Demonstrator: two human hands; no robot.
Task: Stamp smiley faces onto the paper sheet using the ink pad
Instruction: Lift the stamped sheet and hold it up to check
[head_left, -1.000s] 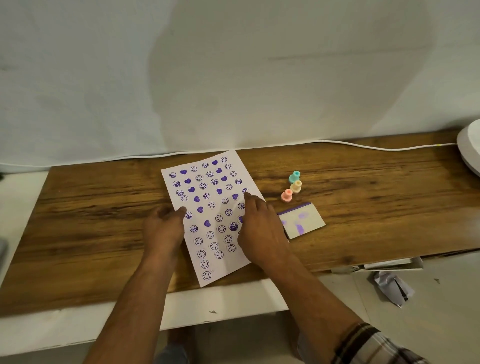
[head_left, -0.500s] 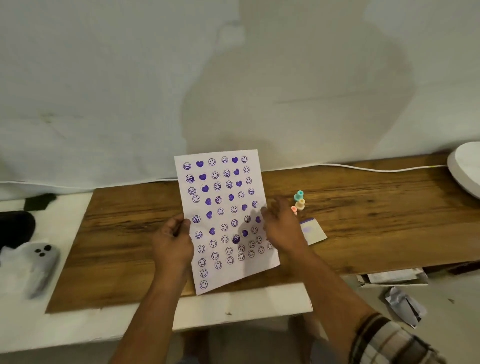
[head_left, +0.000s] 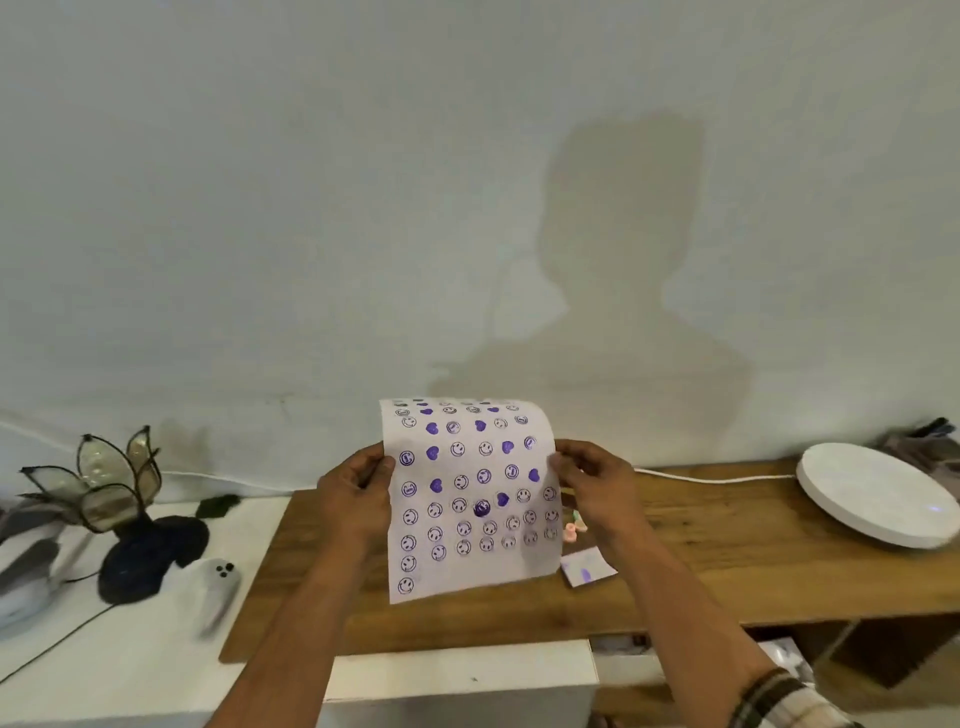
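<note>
The white paper sheet (head_left: 470, 499), covered with purple smiley faces and hearts, is held upright above the wooden board (head_left: 727, 561). Its top edge curls away from me. My left hand (head_left: 356, 491) pinches the sheet's left edge. My right hand (head_left: 592, 480) pinches its right edge. The ink pad (head_left: 587, 567), white with purple smears, lies on the board just below my right wrist. Small pastel stamps (head_left: 574, 530) stand behind the sheet's right edge, partly hidden by it.
A round white disc (head_left: 878, 493) lies at the board's right end, with a white cable (head_left: 711, 477) along the wall. On the white surface to the left stand a glass flower lamp (head_left: 114, 483) and a pale game controller (head_left: 218, 592).
Both hands lifted the sheet off the board and raised it upright in front of me. The view tilted up and shifted left, bringing the lamp and controller into sight.
</note>
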